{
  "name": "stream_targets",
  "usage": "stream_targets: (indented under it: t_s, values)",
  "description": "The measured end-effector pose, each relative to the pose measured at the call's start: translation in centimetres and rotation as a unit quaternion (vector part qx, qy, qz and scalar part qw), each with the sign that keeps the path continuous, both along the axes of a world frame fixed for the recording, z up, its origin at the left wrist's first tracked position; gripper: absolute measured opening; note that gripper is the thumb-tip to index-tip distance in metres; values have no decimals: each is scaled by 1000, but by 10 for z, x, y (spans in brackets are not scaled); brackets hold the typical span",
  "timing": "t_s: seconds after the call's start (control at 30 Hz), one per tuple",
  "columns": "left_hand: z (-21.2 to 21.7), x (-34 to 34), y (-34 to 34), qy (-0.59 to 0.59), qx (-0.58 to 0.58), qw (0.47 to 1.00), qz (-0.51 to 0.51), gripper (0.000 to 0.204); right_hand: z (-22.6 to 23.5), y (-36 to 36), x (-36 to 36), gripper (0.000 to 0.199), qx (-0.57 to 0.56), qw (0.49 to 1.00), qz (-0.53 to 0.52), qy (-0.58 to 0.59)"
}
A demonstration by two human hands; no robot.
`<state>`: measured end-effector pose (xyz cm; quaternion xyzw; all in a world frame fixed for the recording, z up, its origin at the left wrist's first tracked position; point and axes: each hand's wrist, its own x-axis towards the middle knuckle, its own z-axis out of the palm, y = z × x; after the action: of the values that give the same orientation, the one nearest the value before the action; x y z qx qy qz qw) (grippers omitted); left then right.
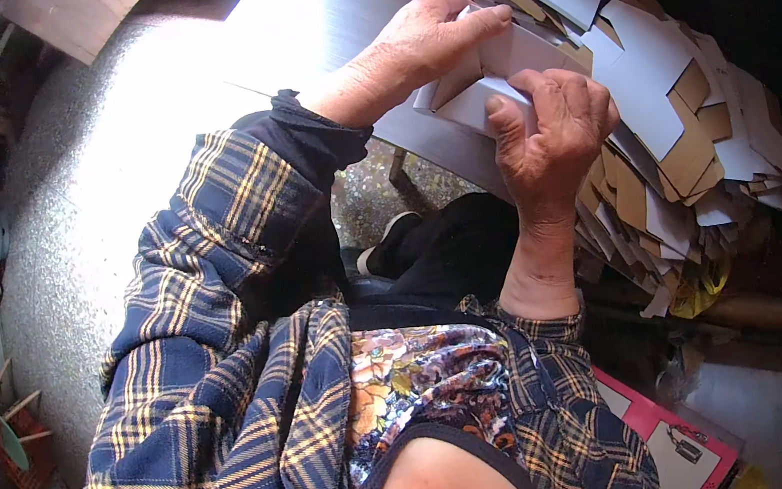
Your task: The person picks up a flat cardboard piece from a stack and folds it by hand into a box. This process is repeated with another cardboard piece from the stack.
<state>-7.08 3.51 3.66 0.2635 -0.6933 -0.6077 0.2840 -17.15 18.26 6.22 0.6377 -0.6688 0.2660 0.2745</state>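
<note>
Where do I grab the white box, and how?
Probably by its walls, gently, one hand from the left and one from the right. The white box looks like thin folded card, with an open gap showing brown inside, so squeezing might bend it. The left hand grips its far edge, the right hand its near right part.

Table, one: smooth grey metal top, glare along its left part; a leg shows below. Lying on it, right side: pile of flat card blanks, some showing white faces, others brown, loosely overlapped, with cut flaps and notches; support beneath the pile's near end hidden. Floor, one: grey, speckled, partly washed out by strong light. On it, near the table leg: dark shoe with pale edge.
</note>
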Motion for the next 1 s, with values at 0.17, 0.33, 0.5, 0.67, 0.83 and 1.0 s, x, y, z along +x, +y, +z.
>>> stream_targets:
  t_s: [0.17,0.33,0.5,0.67,0.83,1.0]
  values:
    - [1,0,2,4,16,1000,-14,55,3,-2,-3,41,0,1000,14,0]
    - [3,-1,4,-3,-17,1000,-1,56,11,-1,-3,32,27,1000,10,-3]
    - [9,3,4,-19,-14,1000,-15,59,9,-3,-2,27,-5,1000,2,-11]
    - [-4,-4,2,7,-11,1000,-10,62,5,-6,-9,29,-34,999,-4,-9]
    - [-6,-8,5,15,-44,999,15,65,-5,-15,-20,35,-98,993,7,-59]
    - [-3,-6,8,-21,-47,999,17,60,-9,-15,-21,43,-59,994,4,-91]
